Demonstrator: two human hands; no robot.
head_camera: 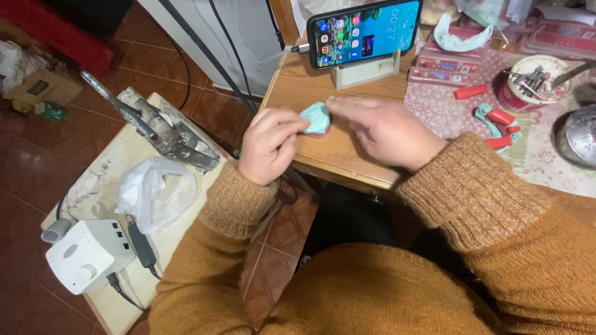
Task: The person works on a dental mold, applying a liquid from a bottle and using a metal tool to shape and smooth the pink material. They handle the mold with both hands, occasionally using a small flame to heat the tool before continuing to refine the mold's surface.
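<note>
the left hand [268,146] pinches a small teal cast [316,118] with a reddish underside, held just above the wooden table [338,152]. the right hand [388,131] lays loosely curled fingers [341,102] on its top edge. it looks light, stiff and likely brittle, so the thicker sides seem the safest hold. a propped phone [363,31] stands behind; red wax sticks [500,118] lie right, above a tiled floor [37,142].

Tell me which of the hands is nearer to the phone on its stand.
Right. The right hand lies just below the phone, fingers on the teal piece; the left hand holds that piece from farther down and left.
</note>
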